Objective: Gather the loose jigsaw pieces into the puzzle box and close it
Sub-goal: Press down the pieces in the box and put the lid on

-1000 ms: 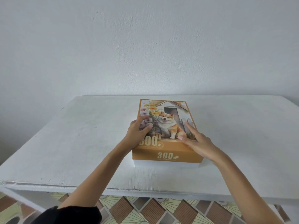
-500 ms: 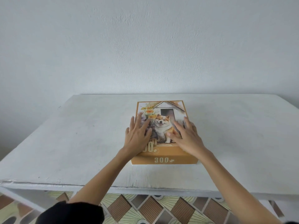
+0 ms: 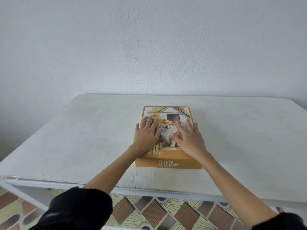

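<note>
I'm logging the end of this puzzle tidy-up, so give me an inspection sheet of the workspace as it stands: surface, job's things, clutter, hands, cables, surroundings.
Surface: white table, painted top rough and scuffed, near edge chipped.
Job's things: puzzle box, orange, dog picture on top, "300" on the front, closed; loose pieces: nothing seen.
Clutter: nothing seen.
Hands: left hand and right hand lie flat on the box's top, fingers straight and spread.
Cables: nothing seen.
Surroundings: plain white wall behind; patterned floor tiles below the table; black sleeves on both arms.
</note>
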`<state>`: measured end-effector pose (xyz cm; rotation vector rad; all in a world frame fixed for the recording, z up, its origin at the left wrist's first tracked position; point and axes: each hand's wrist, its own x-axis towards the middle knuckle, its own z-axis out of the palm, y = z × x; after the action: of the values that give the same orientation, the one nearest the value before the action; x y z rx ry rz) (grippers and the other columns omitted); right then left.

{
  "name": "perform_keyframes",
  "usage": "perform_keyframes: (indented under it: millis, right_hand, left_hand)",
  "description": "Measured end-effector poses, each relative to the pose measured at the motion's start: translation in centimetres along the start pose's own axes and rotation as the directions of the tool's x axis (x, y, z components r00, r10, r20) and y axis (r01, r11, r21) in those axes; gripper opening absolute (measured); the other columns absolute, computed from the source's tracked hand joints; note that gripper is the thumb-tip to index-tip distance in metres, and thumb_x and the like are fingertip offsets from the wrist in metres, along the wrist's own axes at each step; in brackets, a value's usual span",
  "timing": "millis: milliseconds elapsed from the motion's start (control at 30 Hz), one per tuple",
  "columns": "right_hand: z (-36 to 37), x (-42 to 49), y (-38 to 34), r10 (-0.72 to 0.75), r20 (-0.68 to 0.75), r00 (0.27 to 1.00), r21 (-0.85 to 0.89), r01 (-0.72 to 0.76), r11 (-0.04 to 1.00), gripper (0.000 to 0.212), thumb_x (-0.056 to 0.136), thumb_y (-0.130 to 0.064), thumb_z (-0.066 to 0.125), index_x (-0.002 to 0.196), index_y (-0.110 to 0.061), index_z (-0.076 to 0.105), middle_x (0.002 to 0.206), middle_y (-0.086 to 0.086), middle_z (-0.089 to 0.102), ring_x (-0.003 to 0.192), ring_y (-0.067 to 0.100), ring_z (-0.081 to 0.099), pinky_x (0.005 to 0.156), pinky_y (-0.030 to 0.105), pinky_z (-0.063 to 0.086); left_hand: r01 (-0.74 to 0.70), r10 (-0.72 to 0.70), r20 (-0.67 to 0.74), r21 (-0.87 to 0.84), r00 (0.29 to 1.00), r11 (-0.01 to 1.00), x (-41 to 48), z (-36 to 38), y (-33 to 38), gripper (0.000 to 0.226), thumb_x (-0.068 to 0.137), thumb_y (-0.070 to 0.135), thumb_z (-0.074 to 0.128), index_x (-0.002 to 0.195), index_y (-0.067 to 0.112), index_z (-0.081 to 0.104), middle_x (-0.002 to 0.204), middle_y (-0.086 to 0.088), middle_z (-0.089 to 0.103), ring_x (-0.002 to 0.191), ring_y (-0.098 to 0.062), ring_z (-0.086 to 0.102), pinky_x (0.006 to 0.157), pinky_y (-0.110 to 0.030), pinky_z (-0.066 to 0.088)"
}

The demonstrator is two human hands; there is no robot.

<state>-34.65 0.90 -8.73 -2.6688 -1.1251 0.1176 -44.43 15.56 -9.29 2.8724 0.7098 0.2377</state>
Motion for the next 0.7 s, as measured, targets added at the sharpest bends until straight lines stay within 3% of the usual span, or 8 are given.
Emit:
perform_keyframes:
  millis: [100, 167, 233, 300, 400, 500, 700]
  right_hand:
    - [0.2, -0.6, 0.2, -0.078, -0.056, 0.995, -0.03, 0.077, 0.997, 0.061, 0.094, -0.052, 0.022, 0.146, -0.026, 0.007, 0.155, 0.006, 0.003, 0.142, 0.028, -0.003, 0.113, 0.044, 0.009]
    - [0.4, -1.5, 0.2, -0.145, -0.099, 0.984, -0.043, 0.141, 0.989, 0.061, 0.094, -0.051, 0.018, 0.146, -0.022, 0.007, 0.155, 0.005, 0.008, 0.142, 0.025, 0.002, 0.114, 0.039, 0.007]
    - [0.6, -2.5, 0.1, -0.191, -0.13, 0.973, -0.012, 0.191, 0.981, 0.067, 0.089, -0.055, 0.008, 0.145, -0.019, 0.016, 0.154, 0.003, 0.015, 0.142, 0.023, 0.006, 0.114, 0.033, 0.007]
    - [0.8, -3.2, 0.0, -0.196, -0.191, 0.962, 0.047, 0.208, 0.977, 0.062, 0.09, -0.051, 0.018, 0.139, -0.016, 0.035, 0.149, 0.004, 0.028, 0.141, 0.023, 0.017, 0.113, 0.032, 0.015]
    - [1.1, -3.6, -0.1, -0.202, -0.404, 0.892, 0.023, 0.231, 0.973, 0.039, 0.087, -0.034, 0.045, 0.116, -0.013, 0.062, 0.127, 0.006, 0.057, 0.126, 0.027, 0.045, 0.101, 0.036, 0.038]
    - [1.2, -3.3, -0.2, -0.183, -0.465, 0.866, 0.025, 0.22, 0.975, 0.032, 0.08, -0.027, 0.052, 0.105, -0.013, 0.068, 0.115, 0.005, 0.065, 0.114, 0.028, 0.056, 0.093, 0.037, 0.046]
    - [1.2, -1.2, -0.3, -0.183, -0.476, 0.86, 0.014, 0.215, 0.977, 0.032, 0.078, -0.024, 0.051, 0.102, -0.012, 0.069, 0.111, 0.005, 0.066, 0.11, 0.026, 0.059, 0.092, 0.036, 0.047]
  left_hand:
    - [-0.012, 0.013, -0.005, 0.053, 1.0, 0.999, -1.4, 0.0, 1.1, 0.062, 0.092, 0.043, 0.005, 0.148, 0.018, 0.013, 0.157, -0.006, 0.008, 0.144, -0.023, 0.001, 0.115, -0.043, 0.004]
    - [-0.093, 0.093, 0.002, 0.08, 0.996, 0.992, -2.9, 0.1, 2.1, 0.078, 0.081, 0.046, -0.012, 0.148, 0.016, 0.011, 0.157, -0.007, 0.007, 0.144, -0.023, 0.001, 0.116, -0.042, 0.004]
    - [-0.164, 0.166, -0.024, 0.063, 0.986, 0.984, -4.2, 0.2, 2.7, 0.085, 0.077, 0.049, -0.016, 0.148, 0.015, 0.015, 0.156, -0.006, 0.01, 0.144, -0.022, 0.003, 0.116, -0.039, 0.003]
    - [-0.185, 0.182, -0.089, -0.032, 0.979, 0.982, -4.8, 0.1, 2.8, 0.078, 0.083, 0.048, -0.006, 0.145, 0.014, 0.026, 0.154, -0.005, 0.02, 0.144, -0.021, 0.011, 0.116, -0.034, 0.006]
    - [-0.228, 0.204, -0.223, -0.09, 0.953, 0.97, -4.6, 0.1, 2.4, 0.057, 0.092, 0.038, 0.02, 0.131, 0.01, 0.051, 0.141, -0.008, 0.046, 0.134, -0.024, 0.037, 0.111, -0.035, 0.025]
    - [-0.25, 0.213, -0.284, -0.101, 0.935, 0.963, -4.2, 0.5, 2.0, 0.05, 0.09, 0.032, 0.028, 0.12, 0.008, 0.06, 0.13, -0.009, 0.057, 0.125, -0.026, 0.048, 0.104, -0.037, 0.036]
    - [-0.248, 0.207, -0.298, -0.11, 0.932, 0.962, -2.4, 0.6, 1.5, 0.049, 0.089, 0.028, 0.028, 0.118, 0.006, 0.061, 0.127, -0.01, 0.059, 0.123, -0.027, 0.05, 0.104, -0.036, 0.036]
